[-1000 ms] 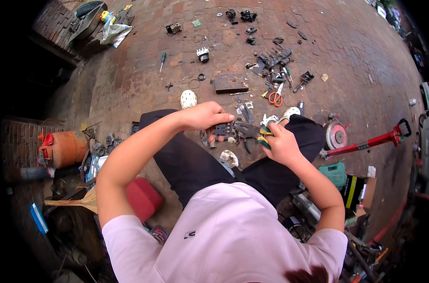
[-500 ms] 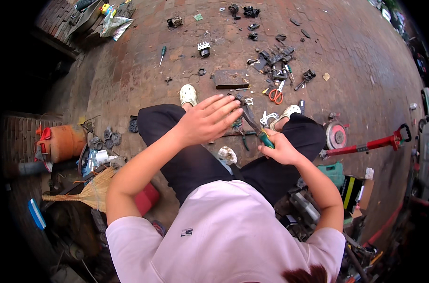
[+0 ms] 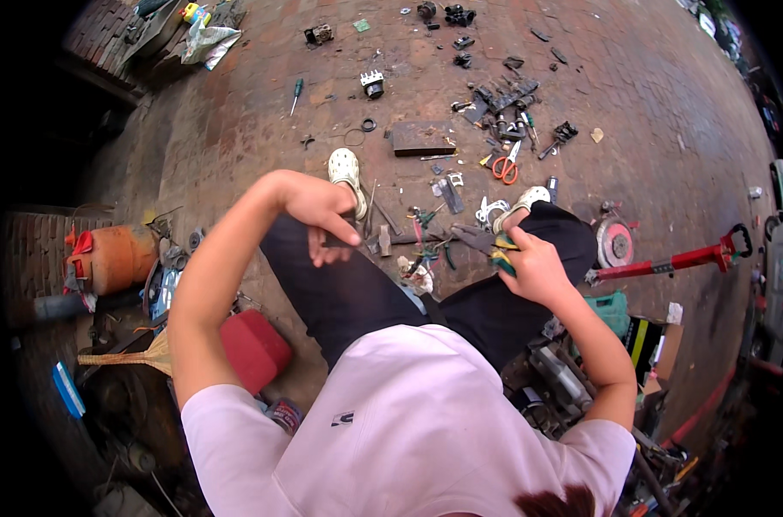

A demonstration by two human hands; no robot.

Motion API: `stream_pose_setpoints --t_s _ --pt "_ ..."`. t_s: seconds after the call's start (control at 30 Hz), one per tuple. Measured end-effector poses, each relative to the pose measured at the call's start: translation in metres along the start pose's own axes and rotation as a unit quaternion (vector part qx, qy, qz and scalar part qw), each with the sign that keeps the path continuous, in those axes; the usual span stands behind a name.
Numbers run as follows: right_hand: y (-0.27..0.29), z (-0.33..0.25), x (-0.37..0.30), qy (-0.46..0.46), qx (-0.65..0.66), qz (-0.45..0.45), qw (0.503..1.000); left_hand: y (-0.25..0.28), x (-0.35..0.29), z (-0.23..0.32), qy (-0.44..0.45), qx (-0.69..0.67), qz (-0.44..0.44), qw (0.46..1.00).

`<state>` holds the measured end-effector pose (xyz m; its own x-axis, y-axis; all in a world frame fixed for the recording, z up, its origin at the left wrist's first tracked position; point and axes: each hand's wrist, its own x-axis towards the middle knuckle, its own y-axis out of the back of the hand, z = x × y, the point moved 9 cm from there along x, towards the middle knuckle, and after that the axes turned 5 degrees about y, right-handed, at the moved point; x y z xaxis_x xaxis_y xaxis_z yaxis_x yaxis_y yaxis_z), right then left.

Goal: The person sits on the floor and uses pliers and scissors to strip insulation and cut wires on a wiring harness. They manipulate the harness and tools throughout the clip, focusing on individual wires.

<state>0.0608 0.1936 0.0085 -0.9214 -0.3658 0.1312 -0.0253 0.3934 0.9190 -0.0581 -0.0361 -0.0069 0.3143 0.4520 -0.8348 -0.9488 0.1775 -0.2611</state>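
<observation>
My right hand (image 3: 533, 269) is closed round the green-and-yellow handles of a pair of pliers (image 3: 476, 239), whose dark jaws point left over the gap between my knees. Above my left thigh hangs my left hand (image 3: 327, 220), bent down at the wrist, fingers loosely apart and slightly blurred, with nothing seen in it. Between my feet lie a hammer (image 3: 385, 241), thin coloured wires (image 3: 424, 220) and a small dark block (image 3: 451, 196). A dirty whitish lump (image 3: 419, 277) is nearer my lap.
Beyond my feet are a dark metal box (image 3: 423, 139), orange-handled scissors (image 3: 506, 165), a screwdriver (image 3: 296, 95) and a heap of dark parts (image 3: 505, 108). An orange gas cylinder (image 3: 124, 261) and red container (image 3: 255, 351) stand left. A red long-handled tool (image 3: 676, 261) lies right.
My left hand has moved left and down, away from the pliers, its fingers now drooping. The pliers have turned and dropped slightly in my right hand, uncovering the floor between my feet.
</observation>
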Motion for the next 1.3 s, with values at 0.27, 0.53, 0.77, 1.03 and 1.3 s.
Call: stream_pose_setpoints --t_s 0.27,0.53,0.77,1.03,1.3 --pt "-0.025 0.026 -0.026 -0.146 0.192 0.128 0.962 0.082 0.011 0.011 -0.212 -0.150 0.353 0.899" --pt "-0.061 0.021 -0.046 -0.254 0.463 0.184 0.829 0.118 0.081 0.110 -0.422 -0.236 0.344 0.805" --pt "-0.070 0.020 -0.053 -0.290 0.524 0.213 0.772 0.129 0.171 0.088 -0.395 -0.265 0.395 0.785" --pt "-0.089 -0.003 -0.032 -0.262 0.623 0.171 0.717 0.051 0.214 0.038 -0.355 -0.286 0.253 0.854" --pt "-0.091 0.001 -0.031 -0.255 0.746 0.178 0.589 0.007 0.160 0.066 -0.490 -0.356 0.135 0.784"
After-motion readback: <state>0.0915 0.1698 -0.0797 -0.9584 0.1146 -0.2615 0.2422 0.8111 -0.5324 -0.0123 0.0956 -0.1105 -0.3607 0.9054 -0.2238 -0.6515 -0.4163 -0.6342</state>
